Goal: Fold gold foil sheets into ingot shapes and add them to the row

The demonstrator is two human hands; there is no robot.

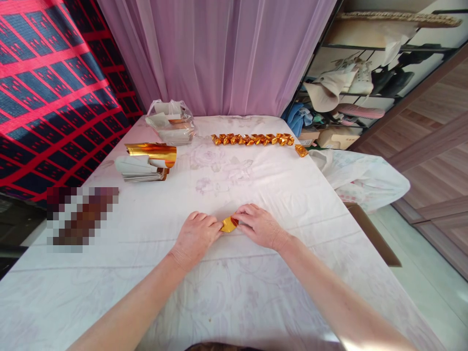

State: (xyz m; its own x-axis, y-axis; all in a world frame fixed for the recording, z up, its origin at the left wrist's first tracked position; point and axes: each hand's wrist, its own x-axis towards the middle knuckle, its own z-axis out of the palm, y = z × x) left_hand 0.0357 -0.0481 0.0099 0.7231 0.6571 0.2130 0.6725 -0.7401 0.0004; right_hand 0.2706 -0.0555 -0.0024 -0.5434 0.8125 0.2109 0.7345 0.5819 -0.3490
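The small gold foil piece (pixel 228 224) lies on the tabletop (pixel 256 292) between both hands, left hand (pixel 195 236) and right hand (pixel 260 225) equally near, fingers of each pinched on its opposite ends.

gold paper (pixel 229 224) mostly hidden btwn hands; pixelated patch (pixel 81 217) on table's left unreadable.

L hand (pixel 195 236) & R hand (pixel 260 226) palms down, fingertips pinched together, forearms converging.
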